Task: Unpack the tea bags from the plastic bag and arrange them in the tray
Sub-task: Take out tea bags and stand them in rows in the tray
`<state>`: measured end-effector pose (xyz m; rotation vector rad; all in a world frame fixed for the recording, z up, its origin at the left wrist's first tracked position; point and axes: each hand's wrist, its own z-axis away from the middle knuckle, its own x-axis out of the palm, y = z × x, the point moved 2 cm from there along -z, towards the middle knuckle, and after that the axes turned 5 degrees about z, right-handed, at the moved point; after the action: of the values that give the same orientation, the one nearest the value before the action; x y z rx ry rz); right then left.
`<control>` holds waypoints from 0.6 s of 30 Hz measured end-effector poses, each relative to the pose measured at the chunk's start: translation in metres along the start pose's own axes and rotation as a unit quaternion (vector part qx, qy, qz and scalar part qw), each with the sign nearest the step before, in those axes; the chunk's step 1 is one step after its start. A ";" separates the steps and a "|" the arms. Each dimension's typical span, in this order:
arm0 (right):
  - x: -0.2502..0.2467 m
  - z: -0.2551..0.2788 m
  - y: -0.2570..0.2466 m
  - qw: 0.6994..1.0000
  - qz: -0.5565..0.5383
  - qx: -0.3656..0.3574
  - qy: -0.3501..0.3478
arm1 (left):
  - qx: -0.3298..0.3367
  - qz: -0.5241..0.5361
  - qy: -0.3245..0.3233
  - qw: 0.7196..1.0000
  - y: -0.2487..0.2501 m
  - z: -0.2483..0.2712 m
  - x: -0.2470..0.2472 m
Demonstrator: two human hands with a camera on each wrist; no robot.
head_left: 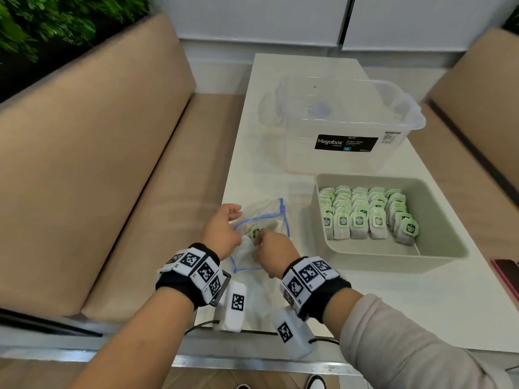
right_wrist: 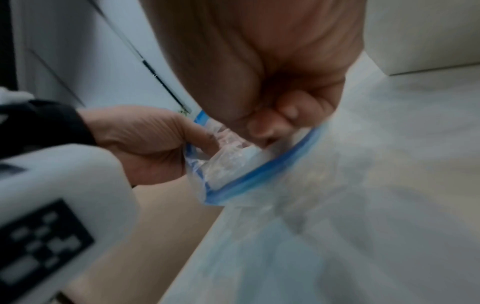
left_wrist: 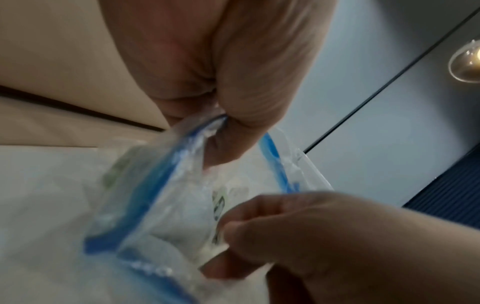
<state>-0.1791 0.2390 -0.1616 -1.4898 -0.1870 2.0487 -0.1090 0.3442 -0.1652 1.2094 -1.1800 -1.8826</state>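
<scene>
A clear plastic bag [head_left: 271, 217] with a blue zip rim lies on the white table's left edge, its mouth held wide. My left hand [head_left: 222, 230] pinches the bag's rim [left_wrist: 197, 131] on the left side. My right hand [head_left: 269, 242] reaches into the mouth, and its fingers pinch a tea bag [head_left: 255, 232] with a green tag [left_wrist: 219, 203]. The grey tray [head_left: 438, 256] stands to the right of the bag and holds several rows of upright green-tagged tea bags [head_left: 365, 214]. In the right wrist view my right fingers [right_wrist: 280, 121] curl inside the blue rim [right_wrist: 259, 176].
A clear Megabox storage bin [head_left: 348, 122] stands behind the tray on the white table [head_left: 393, 304]. Tan bench cushions [head_left: 98, 164] flank the table on both sides. A dark red flat object [head_left: 508, 273] lies at the table's right edge.
</scene>
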 end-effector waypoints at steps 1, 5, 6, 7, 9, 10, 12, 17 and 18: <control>-0.003 0.000 0.002 0.999 0.019 0.003 0.044 | 0.003 -0.017 0.001 1.000 -0.001 -0.001 0.000; -0.007 -0.004 0.002 0.989 0.089 -0.036 0.113 | -0.006 -0.045 -0.014 0.999 -0.006 -0.005 0.001; -0.007 -0.006 0.002 0.987 0.115 -0.051 0.103 | -0.007 -0.053 -0.022 0.998 -0.007 -0.005 0.001; -0.006 -0.007 0.001 0.983 0.145 -0.063 0.094 | -0.008 -0.060 -0.028 0.998 -0.008 -0.006 0.001; -0.005 -0.009 0.001 0.973 0.197 -0.079 0.089 | -0.008 -0.065 -0.037 0.997 -0.009 -0.007 0.001; -0.005 -0.010 0.001 0.968 0.218 -0.085 0.090 | -0.009 -0.067 -0.040 0.997 -0.009 -0.008 0.001; -0.005 -0.011 0.001 0.961 0.243 -0.097 0.088 | -0.009 -0.073 -0.043 0.996 -0.010 -0.008 0.001; -0.007 -0.015 -0.001 0.957 0.251 -0.114 0.086 | -0.009 -0.087 -0.047 0.995 -0.007 -0.008 0.000; -0.007 -0.015 -0.001 0.958 0.251 -0.112 0.086 | -0.009 -0.087 -0.049 0.995 -0.007 -0.008 0.000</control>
<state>-0.1635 0.2331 -0.1610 -2.0088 0.0394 2.3268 -0.1020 0.3442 -0.1728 1.2588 -1.1375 -2.0970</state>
